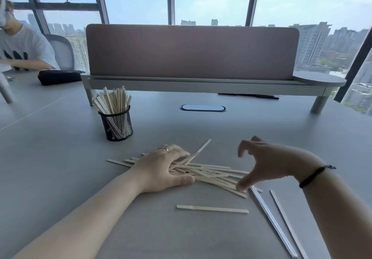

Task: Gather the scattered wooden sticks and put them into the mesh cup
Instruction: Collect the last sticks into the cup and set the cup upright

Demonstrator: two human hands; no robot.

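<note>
My left hand (161, 168) lies on the pile of wooden sticks (209, 175) on the grey table (60, 148), the fingers curled around one end of the pile and the thumb pressed at its near side. My right hand (267, 162) hangs over the other end, spread wide, with the thumb tip touching the sticks and the other fingers bent in the air. One single stick (212, 208) lies apart, nearer to me. The black mesh cup (116, 125) stands upright behind my left hand, already holding many sticks.
</note>
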